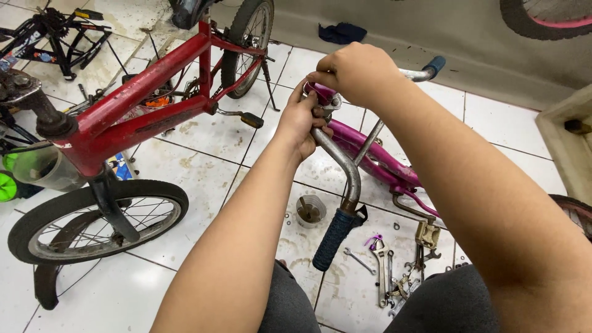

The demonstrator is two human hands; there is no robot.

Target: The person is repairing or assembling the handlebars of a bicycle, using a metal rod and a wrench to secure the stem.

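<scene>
I see left hand (pixel 302 123) grip closed round steel handlebar (pixel 345 166); right hand (pixel 354 71) pinching purple stem clamp (pixel 322 94) (red bike (pixel 142 105) beside, wrenches (pixel 382 265) on floor).

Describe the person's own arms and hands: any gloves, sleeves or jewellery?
Both forearms are bare to the frame edge, with no sleeves visible. The left hand and the right hand wear no gloves. No rings, watch or wristbands show. Dark grey trousers cover the knees below.
</scene>
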